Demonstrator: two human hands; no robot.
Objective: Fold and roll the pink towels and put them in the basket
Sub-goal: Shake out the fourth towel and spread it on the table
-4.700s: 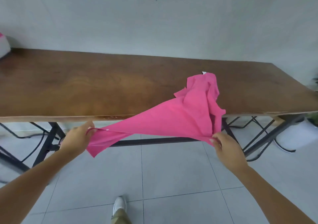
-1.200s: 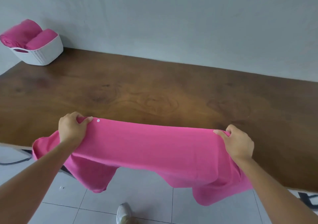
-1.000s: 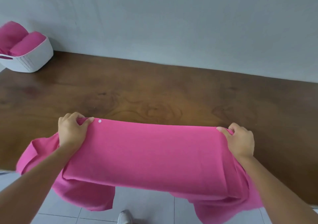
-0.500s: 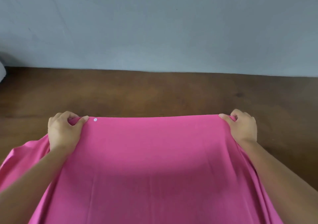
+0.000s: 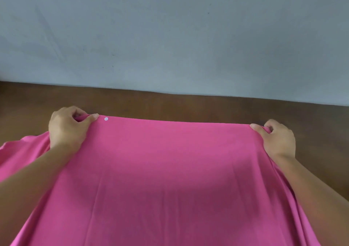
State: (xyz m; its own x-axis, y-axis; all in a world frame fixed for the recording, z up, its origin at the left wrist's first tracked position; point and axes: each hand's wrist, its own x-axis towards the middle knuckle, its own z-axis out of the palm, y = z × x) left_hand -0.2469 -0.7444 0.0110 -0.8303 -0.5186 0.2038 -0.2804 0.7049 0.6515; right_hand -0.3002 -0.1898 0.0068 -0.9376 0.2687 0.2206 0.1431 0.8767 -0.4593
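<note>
My left hand and right hand each pinch a far corner of the pink towel, stretched over the wooden table. It looks light, limp and unslippery; I judge the corners the best hold.

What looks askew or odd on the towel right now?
Mostly tidy: the pink towel is stretched between left hand and right hand, but loose cloth bunches outside the left grip, so that side looks unsquared.

A dark wooden table meets a plain, lightly scuffed grey wall.
</note>
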